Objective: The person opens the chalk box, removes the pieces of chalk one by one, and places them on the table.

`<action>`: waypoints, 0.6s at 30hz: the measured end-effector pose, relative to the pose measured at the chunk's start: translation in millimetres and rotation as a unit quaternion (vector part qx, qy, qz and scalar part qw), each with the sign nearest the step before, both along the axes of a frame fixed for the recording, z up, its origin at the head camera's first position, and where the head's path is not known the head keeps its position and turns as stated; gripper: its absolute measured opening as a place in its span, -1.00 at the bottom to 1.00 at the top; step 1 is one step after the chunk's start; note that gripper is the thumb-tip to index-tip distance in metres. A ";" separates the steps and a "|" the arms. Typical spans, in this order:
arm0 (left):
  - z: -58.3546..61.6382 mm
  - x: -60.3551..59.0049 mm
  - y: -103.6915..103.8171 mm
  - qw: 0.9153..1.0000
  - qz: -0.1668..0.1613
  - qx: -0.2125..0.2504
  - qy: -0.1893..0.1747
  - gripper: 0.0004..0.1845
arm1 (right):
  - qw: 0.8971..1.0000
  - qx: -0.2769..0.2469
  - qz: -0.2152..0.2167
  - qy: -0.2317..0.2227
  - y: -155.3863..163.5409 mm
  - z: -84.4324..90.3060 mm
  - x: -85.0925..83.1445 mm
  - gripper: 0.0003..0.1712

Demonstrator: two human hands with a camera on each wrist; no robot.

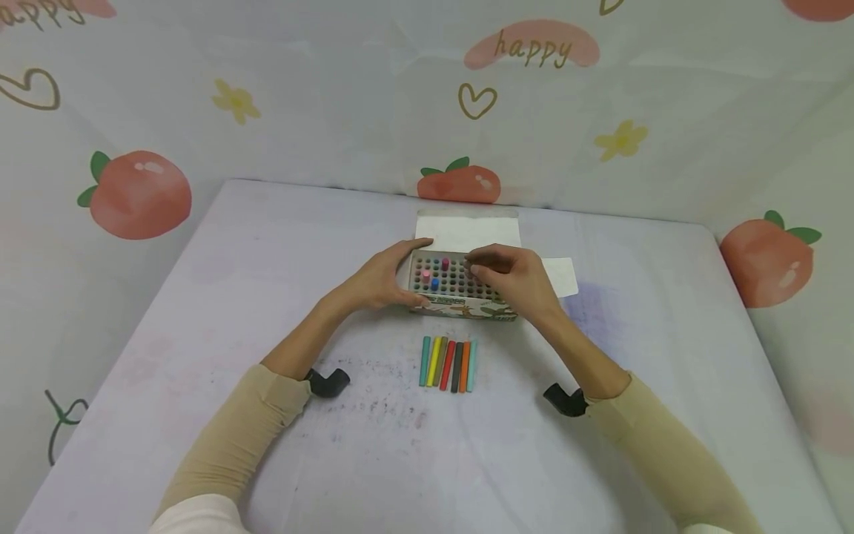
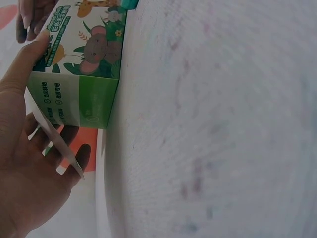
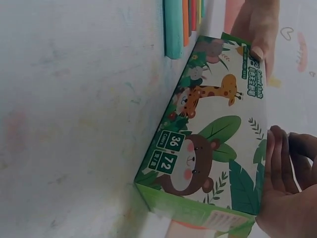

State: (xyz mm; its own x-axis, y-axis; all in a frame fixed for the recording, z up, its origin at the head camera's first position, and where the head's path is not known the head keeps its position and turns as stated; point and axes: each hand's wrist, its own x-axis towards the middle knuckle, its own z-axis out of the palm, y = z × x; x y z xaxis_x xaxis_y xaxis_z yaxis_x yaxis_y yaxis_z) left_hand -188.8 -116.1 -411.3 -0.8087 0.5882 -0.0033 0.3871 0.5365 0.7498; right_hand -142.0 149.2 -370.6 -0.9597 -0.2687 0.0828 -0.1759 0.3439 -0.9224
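Note:
A lidded cardboard chalk box point(image 1: 463, 306) with cartoon animals on its front point(image 3: 193, 153) stands in the middle of the table, its lid point(image 1: 467, 230) folded back. My left hand point(image 1: 376, 280) grips its left end, thumb point(image 2: 29, 57) at the front top edge and fingers behind the side flap. Over the right part of the holed top, my right hand point(image 1: 517, 278) has thumb and forefinger tips close together; I cannot tell whether a chalk is between them. A pink chalk point(image 1: 425, 276), a blue chalk point(image 1: 435, 284) and a crimson chalk point(image 1: 445, 264) stick up from holes.
In front of the box, several chalk sticks lie side by side, among them a red stick point(image 1: 448, 366) and an orange stick point(image 1: 465, 367). A white side flap point(image 1: 560, 277) juts out at the box's right. Behind the table point(image 1: 267, 222) hangs a printed cloth point(image 1: 347, 96).

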 end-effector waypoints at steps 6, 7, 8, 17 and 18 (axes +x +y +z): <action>0.5 0.5 0.4 1.000 -0.001 0.000 -0.001 0.16 | 1.000 0.002 0.011 0.006 -7.0 -1.9 -9.8 -0.78; 0.7 0.6 0.5 1.000 -0.001 0.000 -0.001 0.16 | 1.000 0.002 0.011 0.004 -8.3 -2.3 -11.2 -0.77; 0.9 0.7 0.6 1.000 0.000 0.000 0.000 0.15 | 1.000 0.003 0.011 0.003 -9.4 -2.8 -12.5 -0.77; 1.6 1.1 -0.4 1.000 0.002 -0.004 0.002 0.15 | 0.996 0.084 0.003 0.001 -16.4 -7.6 -21.5 -0.67; 1.8 1.3 -0.6 1.000 0.002 -0.004 0.001 0.15 | 0.996 0.090 0.004 -0.002 -17.3 -7.9 -22.3 -0.67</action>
